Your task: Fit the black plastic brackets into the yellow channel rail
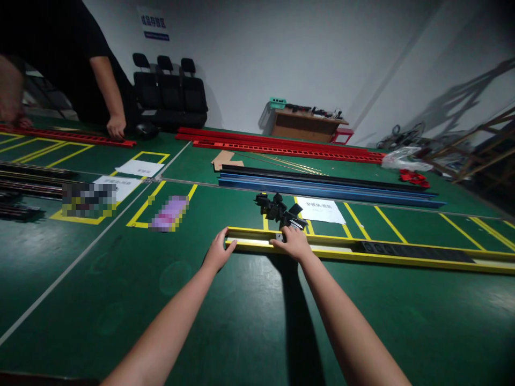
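A long yellow channel rail (402, 260) lies across the green table in front of me. My left hand (218, 251) grips its left end, thumb on the near edge and fingers on the far side. My right hand (295, 244) is closed over the rail a little farther right, around a small grey-faced module (279, 236) sitting in the channel; my fingers partly hide it. Farther right, a row of black socket modules (414, 251) sits inside the rail. Just beyond my right hand lies a loose pile of small black modules (277, 207).
Blue rails (322, 188) and red slotted rails (281, 148) lie farther back. A printed sheet (321, 210) is beyond the yellow rail. A blurred purple item (169, 212) lies left. Another person's hand (116, 126) rests by a red rail at far left.
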Demonstrator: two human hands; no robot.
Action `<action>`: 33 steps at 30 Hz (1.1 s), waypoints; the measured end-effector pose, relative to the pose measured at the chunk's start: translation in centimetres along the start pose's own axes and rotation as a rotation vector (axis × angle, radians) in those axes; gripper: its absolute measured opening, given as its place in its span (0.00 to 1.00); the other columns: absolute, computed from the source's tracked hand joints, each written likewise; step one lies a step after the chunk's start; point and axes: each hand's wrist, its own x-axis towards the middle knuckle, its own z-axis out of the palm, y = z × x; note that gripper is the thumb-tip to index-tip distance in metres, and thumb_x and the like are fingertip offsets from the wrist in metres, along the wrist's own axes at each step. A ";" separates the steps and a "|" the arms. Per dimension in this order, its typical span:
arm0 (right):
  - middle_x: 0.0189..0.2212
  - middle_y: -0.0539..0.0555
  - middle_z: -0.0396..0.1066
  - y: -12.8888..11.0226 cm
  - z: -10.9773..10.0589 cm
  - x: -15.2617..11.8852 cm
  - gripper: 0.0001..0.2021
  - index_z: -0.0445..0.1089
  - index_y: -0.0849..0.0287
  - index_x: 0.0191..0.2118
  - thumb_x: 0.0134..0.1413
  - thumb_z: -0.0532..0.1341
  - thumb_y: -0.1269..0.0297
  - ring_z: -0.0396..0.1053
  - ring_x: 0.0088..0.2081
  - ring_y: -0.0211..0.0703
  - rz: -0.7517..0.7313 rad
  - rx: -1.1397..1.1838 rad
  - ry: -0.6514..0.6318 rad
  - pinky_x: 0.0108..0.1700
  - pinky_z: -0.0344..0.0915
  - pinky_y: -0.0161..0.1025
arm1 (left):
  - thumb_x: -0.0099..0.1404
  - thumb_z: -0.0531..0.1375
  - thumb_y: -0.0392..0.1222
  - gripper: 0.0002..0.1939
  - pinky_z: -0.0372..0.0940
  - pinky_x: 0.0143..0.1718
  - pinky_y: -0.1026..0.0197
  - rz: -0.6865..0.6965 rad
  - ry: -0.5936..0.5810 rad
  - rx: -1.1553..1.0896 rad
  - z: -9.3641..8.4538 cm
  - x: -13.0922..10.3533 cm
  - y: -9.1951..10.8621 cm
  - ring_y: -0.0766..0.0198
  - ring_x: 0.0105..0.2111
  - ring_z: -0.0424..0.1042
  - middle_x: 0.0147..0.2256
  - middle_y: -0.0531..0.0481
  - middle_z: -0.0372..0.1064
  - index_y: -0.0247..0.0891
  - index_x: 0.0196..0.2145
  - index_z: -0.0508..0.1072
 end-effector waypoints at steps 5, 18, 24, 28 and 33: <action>0.40 0.59 0.66 -0.3 0.4 -0.7 0.24 0.65 0.58 0.39 0.53 0.49 0.42 0.60 0.44 0.51 0.097 -0.090 0.094 0.46 0.51 0.44 | 0.61 0.54 0.50 0.29 0.58 0.56 0.49 0.001 -0.003 -0.001 0.0 0.0 0.0 0.55 0.54 0.63 0.53 0.40 0.62 0.38 0.57 0.57; 0.38 0.56 0.67 1.7 0.1 -0.1 0.24 0.65 0.57 0.39 0.51 0.50 0.39 0.62 0.42 0.48 -0.027 -0.012 -0.061 0.44 0.53 0.42 | 0.61 0.55 0.50 0.28 0.59 0.55 0.48 0.006 0.009 -0.009 0.0 0.0 0.0 0.54 0.53 0.64 0.53 0.40 0.63 0.39 0.57 0.58; 0.40 0.58 0.66 1.7 0.1 -0.6 0.30 0.65 0.57 0.39 0.48 0.48 0.33 0.60 0.44 0.52 0.081 -0.039 0.039 0.47 0.51 0.45 | 0.61 0.55 0.50 0.28 0.57 0.56 0.48 0.014 0.005 -0.025 0.0 0.0 -0.1 0.54 0.53 0.64 0.52 0.40 0.63 0.38 0.56 0.58; 0.42 0.58 0.66 1.0 0.3 -0.4 0.28 0.65 0.57 0.41 0.49 0.49 0.37 0.60 0.46 0.52 0.097 -0.064 0.020 0.48 0.51 0.47 | 0.61 0.54 0.50 0.28 0.58 0.56 0.49 0.009 0.000 -0.012 0.0 0.0 -0.1 0.55 0.53 0.63 0.53 0.40 0.63 0.38 0.56 0.58; 0.42 0.59 0.66 0.8 0.5 -0.2 0.21 0.65 0.58 0.41 0.53 0.50 0.46 0.60 0.46 0.53 0.122 -0.102 0.013 0.49 0.50 0.47 | 0.61 0.54 0.51 0.29 0.59 0.55 0.50 0.002 -0.019 0.008 0.1 0.0 -0.2 0.54 0.53 0.63 0.53 0.39 0.61 0.36 0.57 0.57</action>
